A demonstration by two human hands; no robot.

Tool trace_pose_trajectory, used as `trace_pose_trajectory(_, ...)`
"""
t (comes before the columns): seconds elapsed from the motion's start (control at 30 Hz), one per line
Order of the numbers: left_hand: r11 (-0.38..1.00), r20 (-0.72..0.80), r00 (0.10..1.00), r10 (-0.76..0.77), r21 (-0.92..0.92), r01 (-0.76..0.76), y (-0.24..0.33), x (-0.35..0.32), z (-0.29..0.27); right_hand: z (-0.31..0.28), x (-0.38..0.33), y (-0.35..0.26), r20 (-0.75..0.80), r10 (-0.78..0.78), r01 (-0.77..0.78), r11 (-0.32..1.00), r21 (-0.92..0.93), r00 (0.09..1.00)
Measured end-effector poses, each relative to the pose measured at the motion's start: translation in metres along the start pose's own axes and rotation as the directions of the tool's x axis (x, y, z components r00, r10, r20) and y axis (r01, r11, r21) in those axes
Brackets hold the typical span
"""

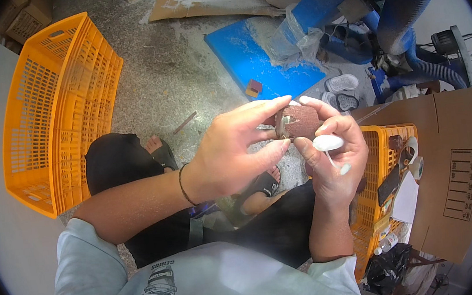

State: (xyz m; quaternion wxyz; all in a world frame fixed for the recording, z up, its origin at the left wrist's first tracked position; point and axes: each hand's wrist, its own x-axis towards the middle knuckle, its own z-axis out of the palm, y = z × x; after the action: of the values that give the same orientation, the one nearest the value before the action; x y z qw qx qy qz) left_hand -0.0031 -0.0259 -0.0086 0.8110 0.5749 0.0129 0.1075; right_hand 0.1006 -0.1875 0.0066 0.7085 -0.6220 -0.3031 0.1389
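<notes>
In front of me, between both hands, is a short reddish-brown roll (301, 121) with a rough, grainy face like sandpaper. Its left end shows a pale, worn rim. My left hand (241, 144) pinches that end between thumb and fingers. My right hand (338, 153) closes round the other end. Against the right palm and fingers there is also a smooth white spoon-like piece (328, 142), with a thin stem running down to a small oval tip. The palm side of the right hand hides part of the roll.
Yellow plastic crates (63, 109) stand at the left. A second yellow crate (366, 214) at the right bears tape rolls and a bottle. Beyond my hands, a dusty blue board (237, 54) carries a small block (253, 88). Blue hoses (407, 17) and a large cardboard sheet (447, 164) stand right.
</notes>
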Motion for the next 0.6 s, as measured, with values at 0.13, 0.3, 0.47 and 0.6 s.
trace_pose_trajectory(0.13, 0.991, -0.005, 0.996, 0.085, 0.105, -0.085, -0.003, 0.001, -0.001, 0.003, -0.001, 0.000, 0.007, -0.016, 0.017, 0.999, -0.032, 1.000)
trace_pose_trajectory(0.3, 0.980, -0.034, 0.991, 0.131, 0.158, -0.124, -0.010, 0.001, 0.000, 0.005, -0.002, 0.001, 0.015, -0.025, 0.025, 0.999, -0.036, 1.000)
trace_pose_trajectory(0.47, 0.949, -0.069, 0.970, 0.231, 0.234, -0.210, -0.014, 0.004, 0.002, 0.007, -0.004, 0.002, 0.013, -0.028, 0.029, 0.998, -0.056, 1.000)
trace_pose_trajectory(0.6, 0.966, -0.025, 0.987, 0.161, 0.209, -0.153, -0.010, 0.001, -0.001, 0.007, -0.003, 0.003, 0.031, -0.052, 0.054, 0.996, -0.068, 0.998)
